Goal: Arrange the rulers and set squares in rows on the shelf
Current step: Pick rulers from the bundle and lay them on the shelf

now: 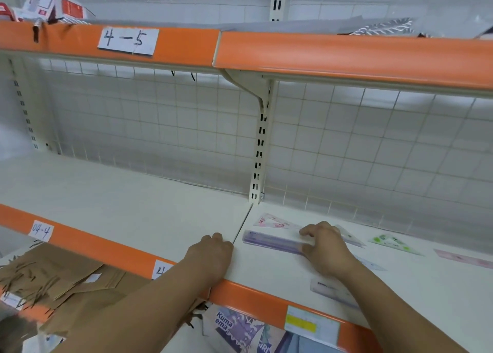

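My right hand lies on the white shelf, its fingers curled over the near end of a stack of purple rulers; thumb and fingertips touch the stack from both sides, so the hand is closed on it. The stack lies flat, just right of the seam between the two shelf boards, with its long side running away from the seam.

My left hand rests on the shelf just left of that seam, fingers bent under in a loose fist, holding nothing that I can see. Its forearm crosses the orange front edge of the shelf.

Behind the purple stack, farther from me, a pink set square lies flat. A pale set square shows partly beyond my right knuckles, on the side of the stack away from the seam. Farther still from the seam lies a green set square, and beyond that a pink ruler. Nearer to me than the stack, beside my right wrist, another pale ruler lies close to the orange edge, and a further clear piece peeks out just past the wrist; I cannot tell what it is.
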Tool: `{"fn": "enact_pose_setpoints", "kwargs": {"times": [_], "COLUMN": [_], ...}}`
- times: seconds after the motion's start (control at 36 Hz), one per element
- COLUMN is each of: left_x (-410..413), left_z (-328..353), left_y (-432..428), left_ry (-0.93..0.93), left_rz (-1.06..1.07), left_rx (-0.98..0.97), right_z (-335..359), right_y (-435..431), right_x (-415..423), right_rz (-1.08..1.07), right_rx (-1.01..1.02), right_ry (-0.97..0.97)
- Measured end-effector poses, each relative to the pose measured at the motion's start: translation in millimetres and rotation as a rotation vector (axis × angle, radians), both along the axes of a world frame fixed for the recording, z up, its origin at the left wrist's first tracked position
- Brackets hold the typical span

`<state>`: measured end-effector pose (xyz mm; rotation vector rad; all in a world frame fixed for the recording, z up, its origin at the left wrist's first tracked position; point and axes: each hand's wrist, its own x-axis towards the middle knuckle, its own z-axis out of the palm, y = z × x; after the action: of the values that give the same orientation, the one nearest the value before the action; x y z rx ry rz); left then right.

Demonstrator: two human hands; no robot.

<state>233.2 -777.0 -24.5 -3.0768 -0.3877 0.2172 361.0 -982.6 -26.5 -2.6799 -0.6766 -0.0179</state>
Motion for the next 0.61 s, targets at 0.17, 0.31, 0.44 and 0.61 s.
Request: {"fn": "enact_pose_setpoints", "kwargs": {"times": [0.17,0.31,0.44,0.61], "left_x": [10.6,15.9,16.4,14.2], "left_z": [2.2,-2.3,-3.5,-3.7], "left_y": [-20.5,-39.2,-44.6,-45.8], "left_ry": [-0.011,0.005,0.02,0.018], "left_rz": [-0.056,-0.109,-0.115,-0.117], "left_rx": [-0.095,-0.097,-0.115,-0.103], "right_z": [9.8,12.7,15.2,14.3], "right_y": [-29.6,-55.3,-78.5,-87.8], "right_x": [-8.6,-20.5,-30.4,-35.7], "right_rz": [0.027,0.033,-0.042,-0.05], "right_rx": [-0.007,-0.189,-0.365,-0.382], "right_ry": [0.05,0.118,0.19,0.256]}}
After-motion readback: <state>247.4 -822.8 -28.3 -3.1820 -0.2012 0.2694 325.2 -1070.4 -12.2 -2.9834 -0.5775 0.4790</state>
